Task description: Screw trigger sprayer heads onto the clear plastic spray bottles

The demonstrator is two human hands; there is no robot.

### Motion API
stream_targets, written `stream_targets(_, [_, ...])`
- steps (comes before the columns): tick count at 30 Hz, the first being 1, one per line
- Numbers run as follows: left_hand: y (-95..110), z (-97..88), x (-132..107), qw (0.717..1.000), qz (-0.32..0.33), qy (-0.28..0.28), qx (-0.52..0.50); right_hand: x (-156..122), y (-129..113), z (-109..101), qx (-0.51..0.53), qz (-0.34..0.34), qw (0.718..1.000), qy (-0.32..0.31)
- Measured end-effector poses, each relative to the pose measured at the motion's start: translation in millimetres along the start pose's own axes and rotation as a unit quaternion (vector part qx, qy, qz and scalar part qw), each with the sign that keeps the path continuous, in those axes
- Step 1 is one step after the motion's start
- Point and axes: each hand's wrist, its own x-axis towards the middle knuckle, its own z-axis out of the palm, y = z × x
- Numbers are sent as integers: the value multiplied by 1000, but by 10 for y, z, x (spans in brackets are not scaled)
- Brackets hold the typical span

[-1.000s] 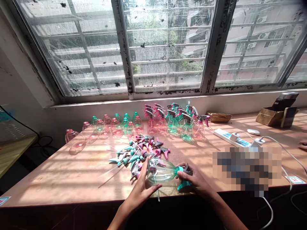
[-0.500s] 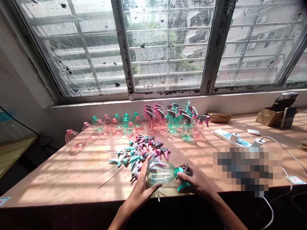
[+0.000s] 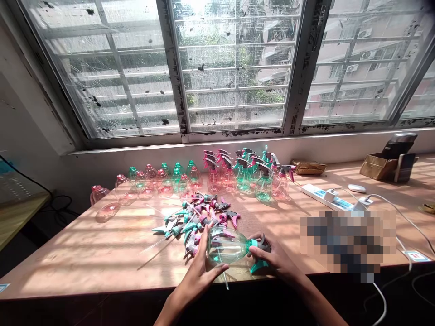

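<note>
A clear green spray bottle (image 3: 228, 246) lies sideways between my hands at the table's front edge, its neck pointing right. My left hand (image 3: 203, 263) is wrapped round its base. At the neck, my right hand (image 3: 268, 256) grips a grey and green trigger spray head (image 3: 260, 266) that sits on the mouth; the fingers partly hide it. Just beyond my left hand is a loose pile of trigger spray heads (image 3: 195, 219) in pink, green and grey, with thin dip tubes sticking out to the left.
Open pink and green bottles (image 3: 165, 183) stand at the back left. Several bottles with spray heads fitted (image 3: 244, 179) stand right of them. Farther right are a power strip (image 3: 326, 197) with cables, a small cardboard box (image 3: 375, 168) and a blurred patch.
Both hands keep their hold on the bottle and spray head, with hardly any movement. The whole view has shifted slightly.
</note>
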Motion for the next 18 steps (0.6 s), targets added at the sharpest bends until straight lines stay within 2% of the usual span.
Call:
stream_targets(9, [42,-15,25,999,31,-8,31,21,29,-20,19,-1,1000,15])
stream_targets(18, [51,-16,18,1000,-8,-14,3,-2,-3,-23,-3,-2,1000,3])
